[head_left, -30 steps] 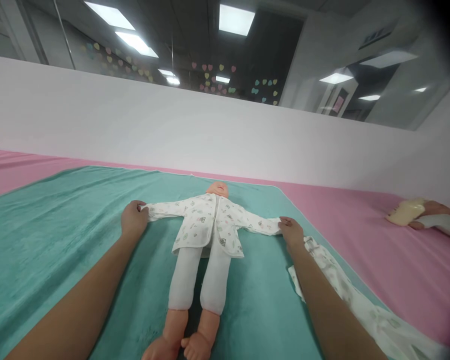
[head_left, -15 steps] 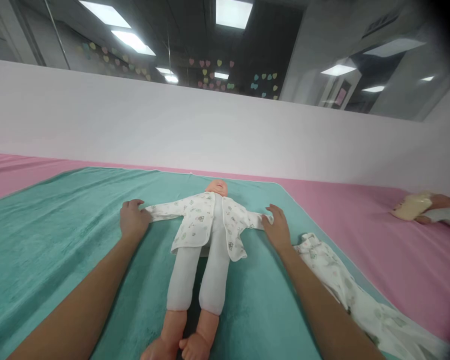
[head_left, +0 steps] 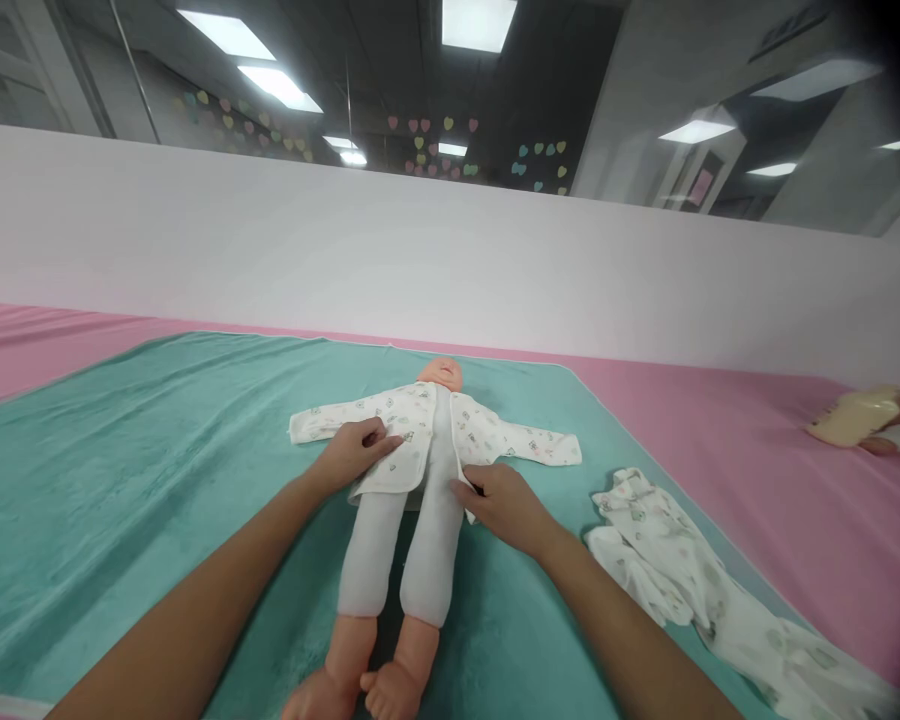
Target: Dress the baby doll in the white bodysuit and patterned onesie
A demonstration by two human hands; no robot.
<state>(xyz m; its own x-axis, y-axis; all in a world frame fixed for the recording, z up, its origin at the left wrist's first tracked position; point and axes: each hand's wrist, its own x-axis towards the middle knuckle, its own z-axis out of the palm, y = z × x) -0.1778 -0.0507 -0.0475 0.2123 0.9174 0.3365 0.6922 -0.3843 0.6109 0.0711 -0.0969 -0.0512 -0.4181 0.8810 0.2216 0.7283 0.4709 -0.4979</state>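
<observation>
A baby doll lies on its back with its feet toward me, its body and legs white. It wears a white printed baby jacket, which hangs open down the front, both sleeves spread sideways. Resting on the jacket's left panel is my left hand, thumb stretched out and the other fingers curled apart from it. On the other side, my right hand pinches the right panel near its front edge, thumb and forefinger close together. Its fingers hide part of that panel.
A teal blanket lies under the doll, over a pink cover. White printed baby clothing is crumpled at the right. Farther right, part of another doll shows. A white low wall with glass above runs along the back.
Both hands have left the sleeve ends and moved inward to the jacket's front panels. The sleeve ends now show. The view has shifted slightly.
</observation>
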